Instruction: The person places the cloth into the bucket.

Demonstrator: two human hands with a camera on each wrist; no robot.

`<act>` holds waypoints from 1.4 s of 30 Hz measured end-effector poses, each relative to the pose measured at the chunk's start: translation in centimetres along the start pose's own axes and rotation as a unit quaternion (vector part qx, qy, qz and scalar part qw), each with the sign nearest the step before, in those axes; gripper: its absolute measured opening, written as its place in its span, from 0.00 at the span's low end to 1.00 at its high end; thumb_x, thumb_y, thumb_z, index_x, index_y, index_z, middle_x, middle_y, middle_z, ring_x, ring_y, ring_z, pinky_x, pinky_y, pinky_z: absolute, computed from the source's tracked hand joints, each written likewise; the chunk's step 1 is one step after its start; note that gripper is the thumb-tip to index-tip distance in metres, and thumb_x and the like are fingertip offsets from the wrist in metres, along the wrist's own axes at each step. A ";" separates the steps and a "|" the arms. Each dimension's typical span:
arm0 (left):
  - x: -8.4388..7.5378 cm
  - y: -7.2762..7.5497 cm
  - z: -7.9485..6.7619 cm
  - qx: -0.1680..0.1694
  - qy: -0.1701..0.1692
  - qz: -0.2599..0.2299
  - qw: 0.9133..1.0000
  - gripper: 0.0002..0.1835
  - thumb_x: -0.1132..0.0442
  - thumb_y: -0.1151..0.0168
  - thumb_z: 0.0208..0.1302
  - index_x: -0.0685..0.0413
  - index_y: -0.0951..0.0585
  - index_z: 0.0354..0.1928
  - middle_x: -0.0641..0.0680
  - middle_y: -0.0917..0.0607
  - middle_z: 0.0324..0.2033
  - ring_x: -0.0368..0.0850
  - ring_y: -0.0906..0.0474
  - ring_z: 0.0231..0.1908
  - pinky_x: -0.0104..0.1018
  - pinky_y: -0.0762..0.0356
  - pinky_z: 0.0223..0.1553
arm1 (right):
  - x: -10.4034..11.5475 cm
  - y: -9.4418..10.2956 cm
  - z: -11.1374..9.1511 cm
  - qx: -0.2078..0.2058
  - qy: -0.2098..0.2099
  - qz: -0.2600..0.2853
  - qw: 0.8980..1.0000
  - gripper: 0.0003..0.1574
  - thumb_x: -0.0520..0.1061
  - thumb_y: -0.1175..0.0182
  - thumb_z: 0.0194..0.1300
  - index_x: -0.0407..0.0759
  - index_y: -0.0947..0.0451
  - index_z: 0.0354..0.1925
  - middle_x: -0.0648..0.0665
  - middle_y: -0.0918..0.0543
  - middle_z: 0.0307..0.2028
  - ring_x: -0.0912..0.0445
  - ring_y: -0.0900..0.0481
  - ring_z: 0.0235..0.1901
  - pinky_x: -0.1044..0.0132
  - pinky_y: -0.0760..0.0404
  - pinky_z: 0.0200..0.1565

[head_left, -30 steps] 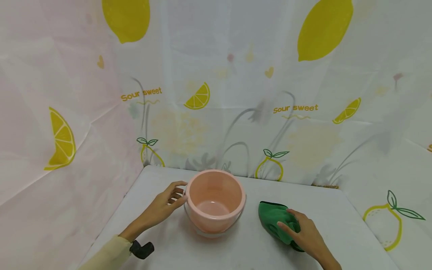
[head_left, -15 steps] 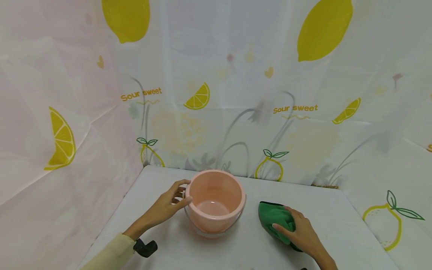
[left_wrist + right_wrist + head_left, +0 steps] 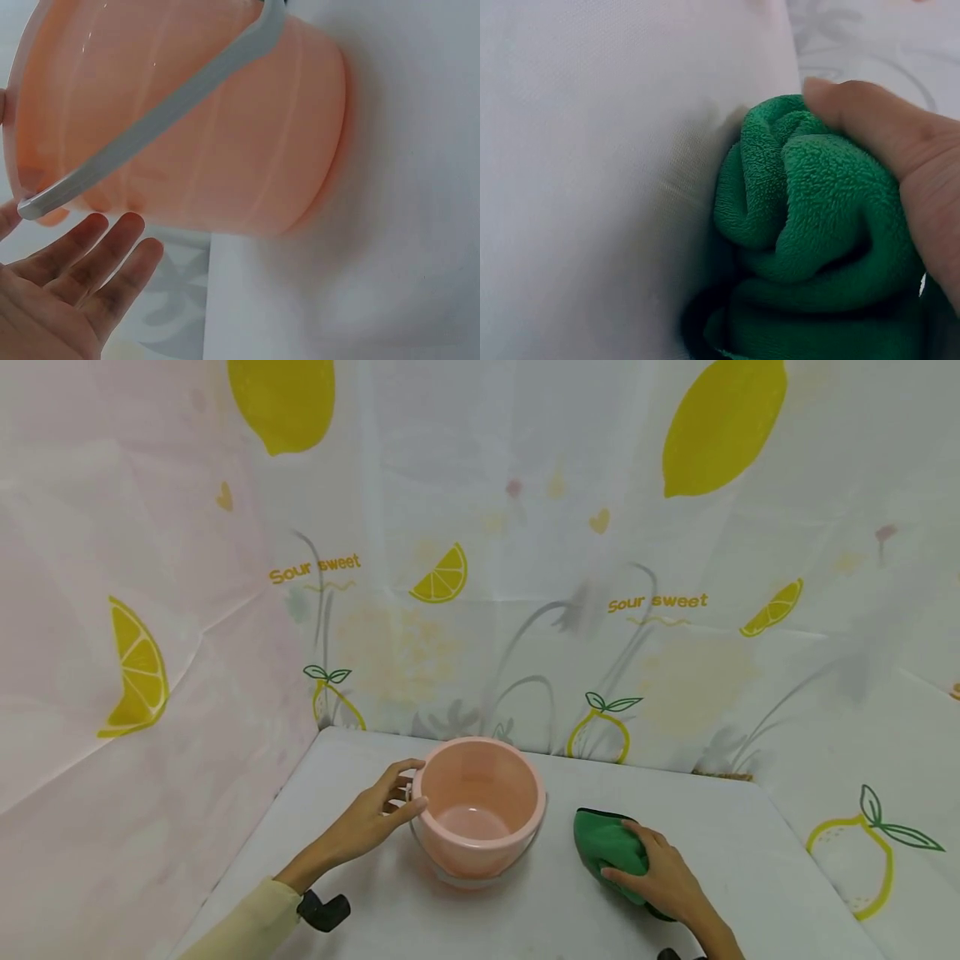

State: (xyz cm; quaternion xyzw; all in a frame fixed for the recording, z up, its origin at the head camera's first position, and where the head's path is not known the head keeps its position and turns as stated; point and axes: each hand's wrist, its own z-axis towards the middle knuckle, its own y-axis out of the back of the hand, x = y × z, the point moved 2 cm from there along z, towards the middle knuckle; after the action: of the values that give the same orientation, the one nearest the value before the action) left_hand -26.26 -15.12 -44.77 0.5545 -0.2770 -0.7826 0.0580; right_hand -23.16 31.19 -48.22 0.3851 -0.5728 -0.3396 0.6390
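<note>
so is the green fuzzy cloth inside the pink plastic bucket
No, the green cloth lies on the white tabletop beside the pink bucket.

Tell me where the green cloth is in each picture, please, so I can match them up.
Head: the green cloth is right of centre, low down, held by the right hand.
Left wrist: not in it.
Right wrist: large, right of centre and down to the bottom edge.
Shared landmark: the white tabletop, at the right in the left wrist view, at the left in the right wrist view.
</note>
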 end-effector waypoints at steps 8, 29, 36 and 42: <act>-0.1 0.0 0.0 0.005 0.005 -0.006 1.000 0.31 0.48 0.39 0.75 0.31 0.38 0.75 0.57 0.21 0.63 0.45 0.20 0.55 0.46 0.20 0.53 | -0.3 0.4 0.0 0.012 0.006 0.000 1.000 0.57 0.64 0.22 0.53 0.39 0.31 0.71 0.27 0.25 0.62 0.33 0.24 0.59 0.36 0.22 0.52; -0.1 -0.2 0.0 0.011 -0.005 -0.013 1.000 0.31 0.50 0.40 0.76 0.33 0.39 0.76 0.58 0.21 0.62 0.46 0.20 0.56 0.50 0.22 0.56 | -0.5 1.2 0.0 -0.026 -0.030 0.038 0.998 0.41 0.52 0.19 0.52 0.42 0.21 0.61 0.31 0.18 0.57 0.41 0.19 0.50 0.46 0.19 0.43; -0.1 -0.1 -0.1 0.015 -0.007 -0.011 1.000 0.31 0.50 0.40 0.77 0.33 0.40 0.76 0.59 0.21 0.63 0.46 0.20 0.56 0.50 0.22 0.56 | -0.2 1.9 -0.2 -0.034 -0.042 0.054 0.997 0.41 0.53 0.20 0.54 0.42 0.22 0.62 0.30 0.19 0.57 0.42 0.19 0.50 0.47 0.18 0.43; -0.1 -0.1 0.0 0.010 -0.004 -0.004 1.000 0.32 0.49 0.40 0.76 0.33 0.40 0.76 0.58 0.20 0.62 0.45 0.19 0.55 0.47 0.20 0.55 | 0.2 2.4 -0.2 -0.038 -0.046 0.069 0.996 0.41 0.53 0.20 0.55 0.43 0.22 0.63 0.31 0.18 0.57 0.42 0.19 0.49 0.49 0.18 0.41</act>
State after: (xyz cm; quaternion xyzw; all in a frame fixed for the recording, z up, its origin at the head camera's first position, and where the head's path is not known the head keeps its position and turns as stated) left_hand -26.17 -14.99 -44.71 0.5532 -0.2827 -0.7822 0.0478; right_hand -22.96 32.14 -46.00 0.3043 -0.6134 -0.3334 0.6481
